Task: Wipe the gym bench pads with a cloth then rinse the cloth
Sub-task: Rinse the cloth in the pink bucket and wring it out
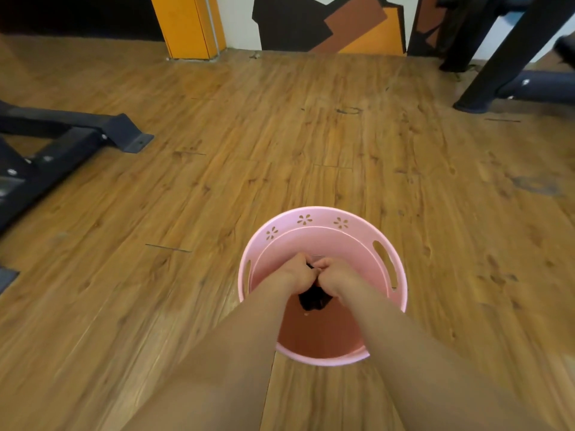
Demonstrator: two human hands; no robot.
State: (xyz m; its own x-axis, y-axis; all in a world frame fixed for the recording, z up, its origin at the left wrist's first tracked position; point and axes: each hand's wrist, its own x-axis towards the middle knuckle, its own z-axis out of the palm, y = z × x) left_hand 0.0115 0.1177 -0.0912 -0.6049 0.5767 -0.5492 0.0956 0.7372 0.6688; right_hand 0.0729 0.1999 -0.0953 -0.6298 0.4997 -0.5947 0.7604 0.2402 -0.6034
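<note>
The left hand (299, 273) and the right hand (335, 275) were held close together inside a pink bucket (320, 213), knuckle against knuckle. Both were tightly curled. A dark cloth (314, 300) was gripped between them: a small part of it was seen at the top, between the two fists, and the bunched remainder hung just below the hands. How the fingers lay underneath could not be made out. Both forearms were stretched down over the near rim of the bucket.

The bucket was set upright on the wooden floor (217, 135), well apart from the far edge where the floor met the wall. Flower-shaped cut-outs were seen along its far rim, and slotted handle openings on its left and right walls. Nothing but the cloth and the hands was seen inside it. The lower part of the interior looked darker and redder than the walls; whether water stood there could not be told.

At the left edge of the floor the dark metal base of a piece of gym equipment (62, 141) was seen. Black posts (504, 57) stood toward the far right corner, and an orange column (189, 26) stood at the far edge.
</note>
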